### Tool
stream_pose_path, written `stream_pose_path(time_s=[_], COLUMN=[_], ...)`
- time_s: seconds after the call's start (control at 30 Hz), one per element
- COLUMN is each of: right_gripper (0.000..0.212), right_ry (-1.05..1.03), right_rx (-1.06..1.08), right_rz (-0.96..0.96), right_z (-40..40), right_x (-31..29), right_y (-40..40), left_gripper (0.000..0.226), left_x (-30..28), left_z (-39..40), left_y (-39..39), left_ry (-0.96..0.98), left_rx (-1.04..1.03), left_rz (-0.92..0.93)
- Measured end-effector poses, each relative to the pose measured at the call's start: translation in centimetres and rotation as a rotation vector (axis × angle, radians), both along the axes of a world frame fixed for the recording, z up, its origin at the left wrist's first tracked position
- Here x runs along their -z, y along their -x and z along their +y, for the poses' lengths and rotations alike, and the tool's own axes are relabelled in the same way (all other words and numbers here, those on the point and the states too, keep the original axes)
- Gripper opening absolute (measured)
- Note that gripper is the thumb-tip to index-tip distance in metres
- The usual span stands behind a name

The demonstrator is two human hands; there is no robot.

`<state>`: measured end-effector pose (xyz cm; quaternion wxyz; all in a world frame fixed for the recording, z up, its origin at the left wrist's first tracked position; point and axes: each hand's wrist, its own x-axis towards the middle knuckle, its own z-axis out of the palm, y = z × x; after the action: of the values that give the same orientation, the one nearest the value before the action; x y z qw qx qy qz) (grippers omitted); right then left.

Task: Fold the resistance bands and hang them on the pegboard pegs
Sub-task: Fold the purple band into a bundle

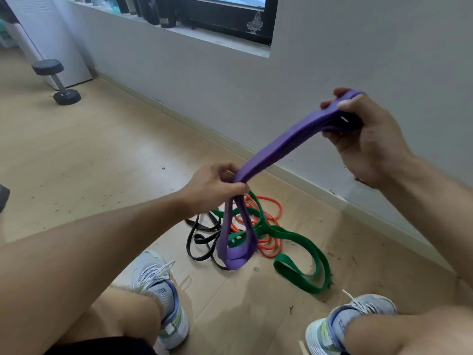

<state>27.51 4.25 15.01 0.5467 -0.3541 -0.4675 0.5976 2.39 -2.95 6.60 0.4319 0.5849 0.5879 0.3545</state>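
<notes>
A wide purple resistance band (279, 146) stretches between my two hands above the floor. My right hand (371, 144), raised near the wall, grips its doubled upper end. Lower and to the left, my left hand (212, 188) pinches the band's middle, and a purple loop hangs from it down to the floor. Under that loop lies a tangle of other bands: a broad green one (302, 242), a thin orange one (268, 221) and a thin black one (202, 239). No pegboard shows in this view.
My two shoes (163, 290) stand on the wooden floor on either side of the pile. A grey wall (256, 80) with a skirting board runs right behind the bands. A black dumbbell (57, 82) rests at the far left, and dark bottles (153, 8) line the window sill.
</notes>
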Motion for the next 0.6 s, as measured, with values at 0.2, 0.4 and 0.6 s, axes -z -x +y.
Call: stream_pose_path(time_s=[0.2,0.4,0.6], right_gripper=[0.011,0.038,0.053], right_ry=[0.377,0.067,-0.289], right_rx=[-0.258,-0.572,-0.599], right_rz=[-0.387,-1.092,-1.086], right_z=[2.0,0.6,-2.3], right_x=[6.0,7.7,7.6], right_y=[-4.6,-2.3,3.9], left_gripper=[0.022,0.018,0.020], left_x=[-0.7,-1.1,-1.4], left_z=[0.3,0.0,-0.5], left_y=[1.7,1.2,0.1], left_ry=[-0.068,-0.068,-0.026], left_rx=[-0.084,0.087,0.194], left_rz=[0.092,0.251,0.310])
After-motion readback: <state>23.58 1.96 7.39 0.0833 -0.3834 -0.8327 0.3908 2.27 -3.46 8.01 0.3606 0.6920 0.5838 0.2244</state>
